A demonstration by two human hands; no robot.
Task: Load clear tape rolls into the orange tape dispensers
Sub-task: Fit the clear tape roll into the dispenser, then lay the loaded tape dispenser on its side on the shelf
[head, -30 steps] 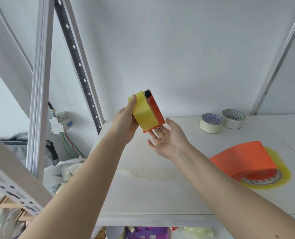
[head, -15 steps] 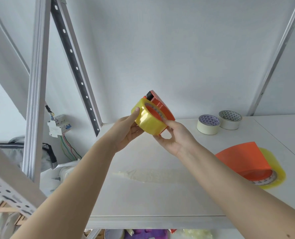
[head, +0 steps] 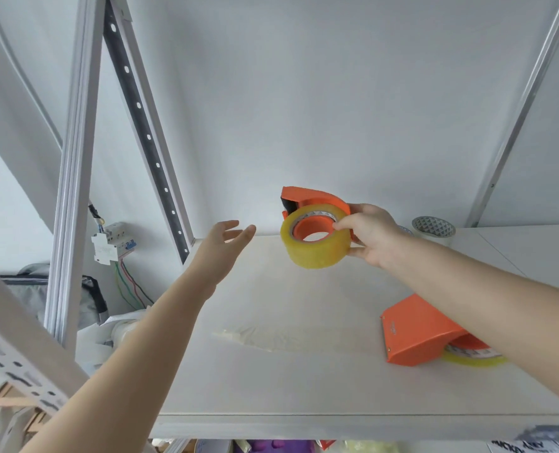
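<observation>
Right grip [head: 368, 235]: held the orange dispenser [head: 314, 199] with a tape roll [head: 315, 245] on.
Left grip [head: 225, 243]: wide, empty.
Done: second dispenser [head: 415, 335] looked loaded.

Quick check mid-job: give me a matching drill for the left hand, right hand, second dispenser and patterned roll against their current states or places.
1. left hand
2. right hand
3. second dispenser
4. patterned roll

a. lying on the shelf, partly under the right forearm
b. open, holding nothing
c. at the shelf's back, behind the right hand
d. gripping the loaded dispenser

Pairs: 1-b, 2-d, 3-a, 4-c
</observation>
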